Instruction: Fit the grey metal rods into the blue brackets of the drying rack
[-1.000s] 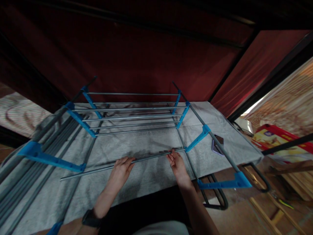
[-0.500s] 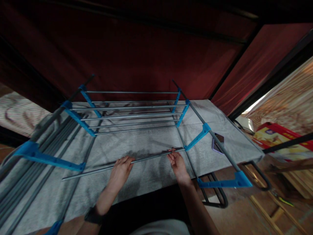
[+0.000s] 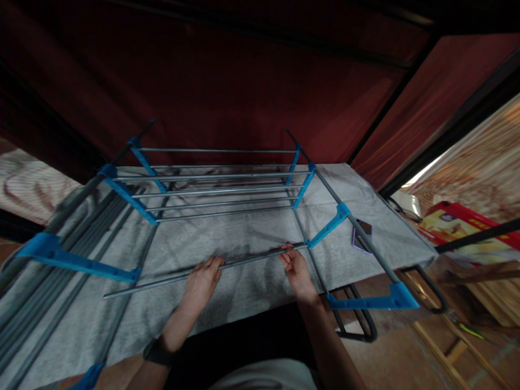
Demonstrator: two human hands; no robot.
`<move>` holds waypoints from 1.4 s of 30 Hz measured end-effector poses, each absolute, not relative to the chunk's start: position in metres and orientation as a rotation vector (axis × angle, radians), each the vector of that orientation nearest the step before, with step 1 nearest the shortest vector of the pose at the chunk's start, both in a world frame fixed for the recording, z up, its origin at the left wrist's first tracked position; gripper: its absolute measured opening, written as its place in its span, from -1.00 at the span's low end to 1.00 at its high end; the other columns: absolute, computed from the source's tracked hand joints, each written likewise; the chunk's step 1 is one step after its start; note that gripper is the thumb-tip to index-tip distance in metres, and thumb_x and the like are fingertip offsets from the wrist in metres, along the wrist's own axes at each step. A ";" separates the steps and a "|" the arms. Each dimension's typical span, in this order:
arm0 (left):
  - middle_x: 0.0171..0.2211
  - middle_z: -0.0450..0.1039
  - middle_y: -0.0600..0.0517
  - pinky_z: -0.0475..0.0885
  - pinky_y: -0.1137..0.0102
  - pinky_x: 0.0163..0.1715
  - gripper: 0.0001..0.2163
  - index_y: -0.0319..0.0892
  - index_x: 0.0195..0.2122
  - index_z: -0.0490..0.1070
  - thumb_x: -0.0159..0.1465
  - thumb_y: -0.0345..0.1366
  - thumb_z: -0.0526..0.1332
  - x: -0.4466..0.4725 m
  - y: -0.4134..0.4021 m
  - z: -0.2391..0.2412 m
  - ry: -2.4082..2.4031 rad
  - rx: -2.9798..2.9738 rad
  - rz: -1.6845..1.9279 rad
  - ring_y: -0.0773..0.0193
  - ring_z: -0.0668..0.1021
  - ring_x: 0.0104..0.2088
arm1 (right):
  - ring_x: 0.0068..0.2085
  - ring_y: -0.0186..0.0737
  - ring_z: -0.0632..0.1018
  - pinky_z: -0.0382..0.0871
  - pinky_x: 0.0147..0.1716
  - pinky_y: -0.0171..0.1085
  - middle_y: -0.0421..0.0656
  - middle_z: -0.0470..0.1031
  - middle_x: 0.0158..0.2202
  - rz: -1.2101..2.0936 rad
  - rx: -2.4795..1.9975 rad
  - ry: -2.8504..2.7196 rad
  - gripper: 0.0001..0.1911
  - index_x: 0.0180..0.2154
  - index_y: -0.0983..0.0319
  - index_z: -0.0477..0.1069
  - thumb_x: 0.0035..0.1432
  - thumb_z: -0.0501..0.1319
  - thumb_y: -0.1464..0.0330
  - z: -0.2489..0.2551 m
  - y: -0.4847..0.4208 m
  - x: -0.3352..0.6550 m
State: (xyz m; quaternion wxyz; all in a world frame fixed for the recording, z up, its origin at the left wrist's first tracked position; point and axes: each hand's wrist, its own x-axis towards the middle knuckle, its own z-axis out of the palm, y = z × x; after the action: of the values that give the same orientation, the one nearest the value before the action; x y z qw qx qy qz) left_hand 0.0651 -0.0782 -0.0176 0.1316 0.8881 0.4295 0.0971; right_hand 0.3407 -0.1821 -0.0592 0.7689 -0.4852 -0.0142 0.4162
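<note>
A thin grey metal tube [image 3: 252,260] lies crosswise between my hands, its right end at a blue plastic bracket [image 3: 328,226] on the rack's right side. My left hand [image 3: 205,279] is closed around the tube near its middle. Close to the right end, my right hand [image 3: 294,265] grips it with thumb and fingers. The tube's free left end passes just below another blue bracket [image 3: 93,265]. Behind my hands stands the partly assembled rack, with several crossbars [image 3: 227,190] joining blue brackets on both sides.
Several loose grey tubes [image 3: 73,249] lie along the left on the grey cloth [image 3: 244,233]. A phone [image 3: 361,236] rests beside the right upright. Past the table's right edge are a red and yellow box [image 3: 459,227] and a wooden frame [image 3: 455,352] on the floor.
Hardly anything differs. Both hands keep hold of the tube, its right end staying at the bracket; the view has shifted very slightly.
</note>
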 end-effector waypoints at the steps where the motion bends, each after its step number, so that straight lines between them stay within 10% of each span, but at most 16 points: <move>1: -0.09 0.64 -0.11 0.51 0.19 -0.06 -0.76 -0.10 -0.05 0.51 0.36 -0.37 0.09 0.065 -0.077 -0.020 1.234 2.569 0.300 0.00 0.66 -0.14 | -0.15 -0.05 0.68 0.63 -0.10 -0.11 -0.10 0.68 -0.27 0.898 -1.054 -0.043 -0.69 -0.31 0.04 0.52 -0.15 0.52 0.25 -0.061 -0.182 0.342; 42: 0.01 0.65 -0.11 0.52 0.15 0.08 -0.72 -0.11 0.09 0.54 0.44 -0.24 0.14 0.059 -0.072 -0.039 1.112 2.596 0.302 0.02 0.67 0.00 | -0.41 -0.24 0.59 0.63 -0.18 -0.20 -0.29 0.56 -0.46 0.890 -1.113 -0.040 -0.60 -0.44 0.07 0.39 -0.11 0.58 0.16 -0.076 -0.183 0.348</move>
State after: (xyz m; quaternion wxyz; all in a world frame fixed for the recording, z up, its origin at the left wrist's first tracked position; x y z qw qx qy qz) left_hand 0.0592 -0.0720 -0.0387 0.1502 0.9036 0.3872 0.1053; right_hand 0.3475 -0.1832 -0.0757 0.7563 -0.5107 -0.0182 0.4084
